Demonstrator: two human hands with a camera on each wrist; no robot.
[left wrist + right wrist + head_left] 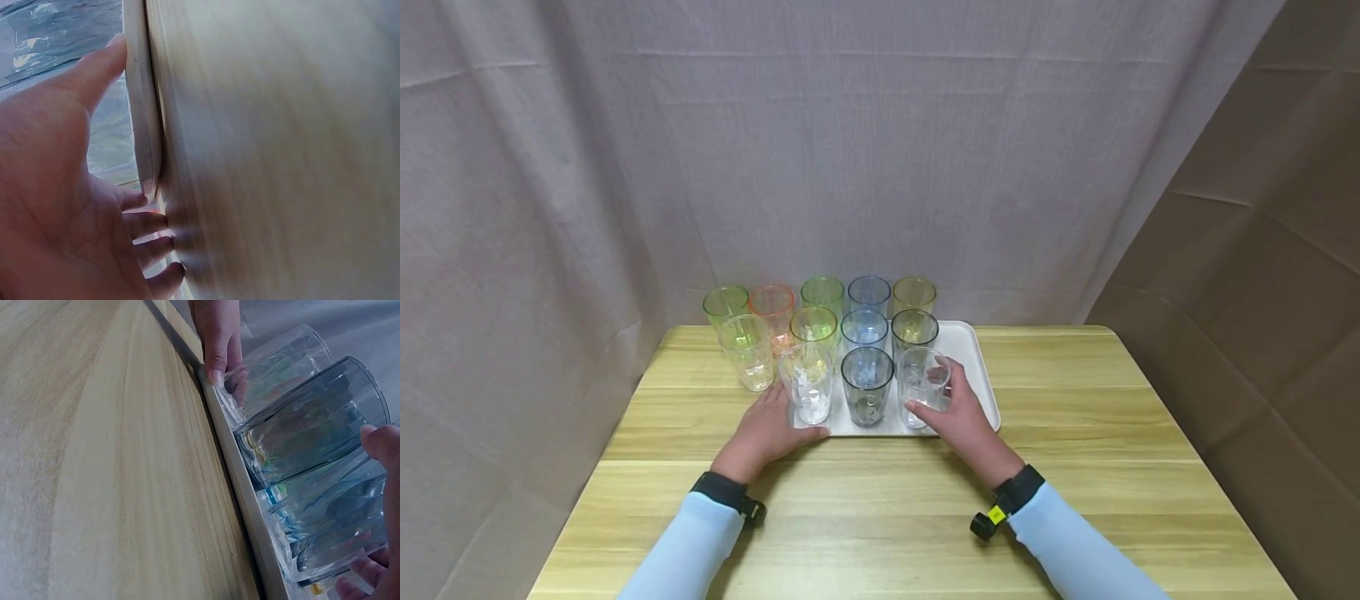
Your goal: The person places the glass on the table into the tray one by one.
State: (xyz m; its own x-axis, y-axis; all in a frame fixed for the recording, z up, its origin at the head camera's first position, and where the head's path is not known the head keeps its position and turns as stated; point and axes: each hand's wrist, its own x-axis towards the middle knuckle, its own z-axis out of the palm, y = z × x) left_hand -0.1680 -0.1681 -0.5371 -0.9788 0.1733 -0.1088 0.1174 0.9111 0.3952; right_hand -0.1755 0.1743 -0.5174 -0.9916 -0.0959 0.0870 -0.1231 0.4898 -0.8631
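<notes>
White tray (976, 367) bears nine cups (867, 385), right fingers (959, 385) gripping one (917, 379), three (772, 312) alongside.

The bench (872, 525) is pale yellow wood, streaked with brownish grain; thin lines cross it from side to side, and its far corners are rounded off. Just behind it I see a greyish cloth (880, 167) hanging like a wall, with long level creases running across its upper part and soft upright folds over to the left. Along the right side hangs a brown cloth (1262, 250), darker than the grey one, its creases crossing each other at angles.
</notes>
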